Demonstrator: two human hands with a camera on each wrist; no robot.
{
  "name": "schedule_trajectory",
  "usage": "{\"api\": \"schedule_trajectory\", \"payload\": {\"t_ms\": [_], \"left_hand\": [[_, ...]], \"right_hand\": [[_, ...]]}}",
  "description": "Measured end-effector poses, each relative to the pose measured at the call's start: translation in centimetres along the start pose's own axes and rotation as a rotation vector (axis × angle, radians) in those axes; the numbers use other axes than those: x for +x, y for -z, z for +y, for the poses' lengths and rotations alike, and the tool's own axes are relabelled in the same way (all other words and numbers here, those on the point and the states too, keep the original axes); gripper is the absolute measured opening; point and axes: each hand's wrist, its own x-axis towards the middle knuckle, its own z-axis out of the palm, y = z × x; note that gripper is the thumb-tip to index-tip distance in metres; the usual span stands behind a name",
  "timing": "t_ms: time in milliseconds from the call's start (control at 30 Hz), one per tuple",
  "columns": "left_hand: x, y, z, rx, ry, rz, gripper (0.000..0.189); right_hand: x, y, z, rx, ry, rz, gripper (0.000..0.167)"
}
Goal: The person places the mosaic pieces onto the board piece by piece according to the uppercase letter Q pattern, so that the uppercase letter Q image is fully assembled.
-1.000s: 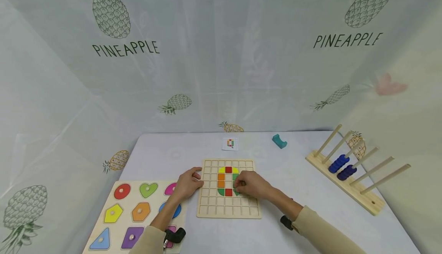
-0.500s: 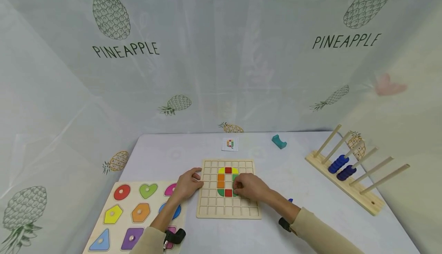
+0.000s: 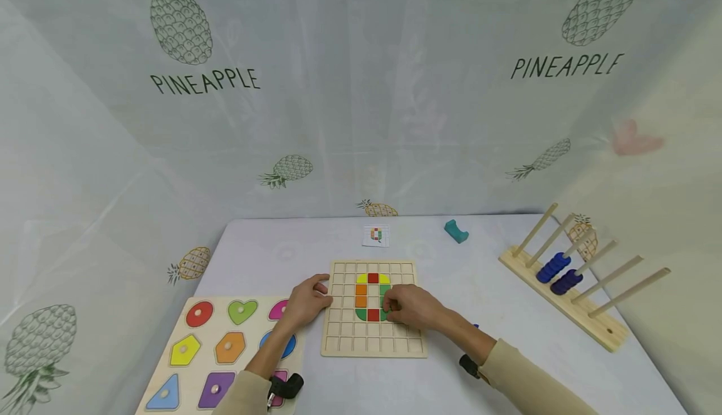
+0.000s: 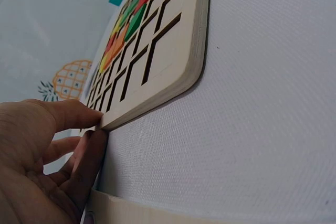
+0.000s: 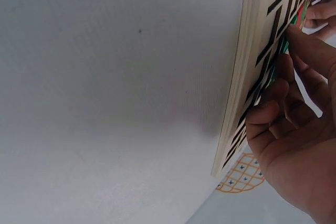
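Observation:
A wooden grid board point(image 3: 344, 345) lies mid-table, with red, yellow, orange and green pieces forming a ring in its cells. My right hand point(image 3: 414, 305) is over the ring's right side, thumb and fingertips bent at a green quarter-round piece point(image 3: 384, 316) in the lower right corner. Its fingers partly cover the green pieces there. In the right wrist view, the thumb of the right hand point(image 5: 299, 145) touches green between the fingers. My left hand point(image 3: 306, 302) rests its fingertips against the board's left edge; the left wrist view shows this hand point(image 4: 37, 156) at the board's corner.
Behind the board lies a white card point(image 3: 375, 236) with a coloured ring pattern. A teal block point(image 3: 456, 231) lies at the back. A wooden peg stand point(image 3: 564, 302) with blue rings stands on the right. A shape puzzle board point(image 3: 194, 324) lies under the left forearm.
The green corner piece, tilted and sticking out a second ago, now sits flatter in line with the ring. My right hand has shifted slightly; the left hand stays at the board's edge.

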Motion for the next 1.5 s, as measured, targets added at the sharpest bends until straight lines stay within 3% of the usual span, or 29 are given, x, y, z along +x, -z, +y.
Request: {"api": "schedule_trajectory", "payload": {"t_ms": [233, 433, 900, 1133, 1500], "left_hand": [[0.0, -0.1, 0.0, 0.0, 0.006, -0.003, 0.053], [0.0, 0.1, 0.0, 0.002, -0.005, -0.002, 0.053], [0.2, 0.1, 0.0, -0.001, 0.002, 0.004, 0.052], [0.2, 0.1, -0.1, 0.005, -0.007, 0.0, 0.052], [0.2, 0.0, -0.3, 0.009, -0.007, -0.001, 0.053]], "right_hand": [[-0.6, 1.1, 0.1, 0.021, -0.032, 0.018, 0.011], [-2.1, 3.0, 2.2, 0.067, -0.066, 0.039, 0.009], [-8.0, 7.2, 8.2, 0.09, -0.13, -0.111, 0.02], [-10.1, 7.7, 10.4, 0.123, -0.143, -0.144, 0.026], [-9.8, 6.9, 10.7, 0.064, -0.117, -0.101, 0.018]]}}
